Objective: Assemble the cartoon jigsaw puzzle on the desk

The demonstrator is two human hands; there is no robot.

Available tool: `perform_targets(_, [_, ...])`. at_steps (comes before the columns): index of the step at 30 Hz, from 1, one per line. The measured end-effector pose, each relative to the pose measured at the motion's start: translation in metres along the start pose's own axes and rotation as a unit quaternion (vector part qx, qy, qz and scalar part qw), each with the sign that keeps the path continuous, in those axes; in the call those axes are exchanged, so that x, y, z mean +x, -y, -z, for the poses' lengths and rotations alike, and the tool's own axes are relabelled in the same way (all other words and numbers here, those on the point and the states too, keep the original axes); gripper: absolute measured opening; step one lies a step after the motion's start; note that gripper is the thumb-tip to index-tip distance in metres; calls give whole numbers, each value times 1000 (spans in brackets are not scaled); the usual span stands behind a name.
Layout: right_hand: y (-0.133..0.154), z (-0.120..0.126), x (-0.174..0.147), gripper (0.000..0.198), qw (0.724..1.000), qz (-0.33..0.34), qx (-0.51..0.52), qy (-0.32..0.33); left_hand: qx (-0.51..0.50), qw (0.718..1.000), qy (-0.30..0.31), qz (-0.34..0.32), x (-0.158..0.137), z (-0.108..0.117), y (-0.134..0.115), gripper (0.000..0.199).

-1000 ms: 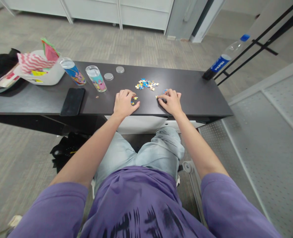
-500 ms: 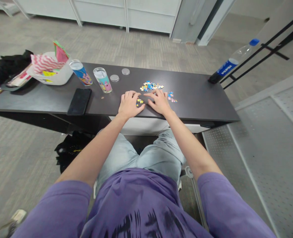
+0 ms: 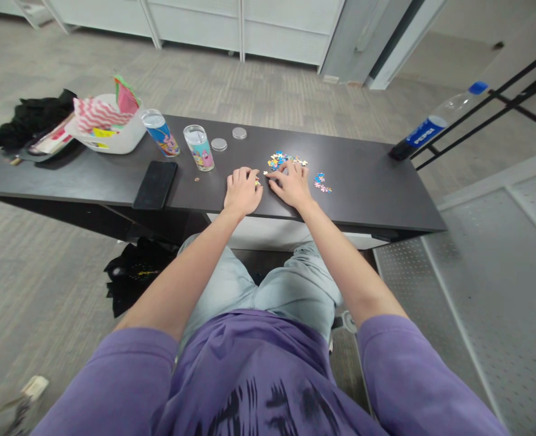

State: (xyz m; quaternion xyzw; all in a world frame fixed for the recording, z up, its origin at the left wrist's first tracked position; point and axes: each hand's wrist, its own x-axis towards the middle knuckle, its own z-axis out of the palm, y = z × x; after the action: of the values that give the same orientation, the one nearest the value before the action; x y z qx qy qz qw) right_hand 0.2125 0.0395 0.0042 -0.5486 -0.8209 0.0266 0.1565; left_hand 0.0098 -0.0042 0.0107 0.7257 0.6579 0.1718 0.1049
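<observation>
My left hand (image 3: 244,190) rests on the dark tabletop with curled fingers. Its thumb and index finger close around a few yellow puzzle pieces (image 3: 257,182), mostly hidden by the hand. Just to the right, my right hand (image 3: 291,183) is bent low over the table, its index finger and thumb drawn in at a small pale puzzle piece (image 3: 266,174). Behind its knuckles lies a loose pile of mixed puzzle pieces (image 3: 277,159), partly covered. A smaller group of pink and blue puzzle pieces (image 3: 322,184) lies to the right of this hand.
Left of my hands are a black phone (image 3: 155,184), a clear printed can (image 3: 199,149) and a blue printed can (image 3: 161,134). Two round lids (image 3: 219,145) lie behind. A white basket (image 3: 113,143) stands far left; a Pepsi bottle (image 3: 424,132) stands at the right end.
My two hands have drawn in around the pieces, the right one shifting slightly over the pile. A single pale piece now shows at its index fingertip. The whole view has shifted slightly.
</observation>
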Motion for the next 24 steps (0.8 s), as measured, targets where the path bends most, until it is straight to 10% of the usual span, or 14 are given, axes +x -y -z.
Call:
perform_targets(10, [-26,15,-59,39,999,22,24,16,-20,999,-30,6,2,-5,2,56])
perform_targets(24, [-27,14,-47,12,977,-180,112,-9,4,1000,-21,13,-1,1,-1,55])
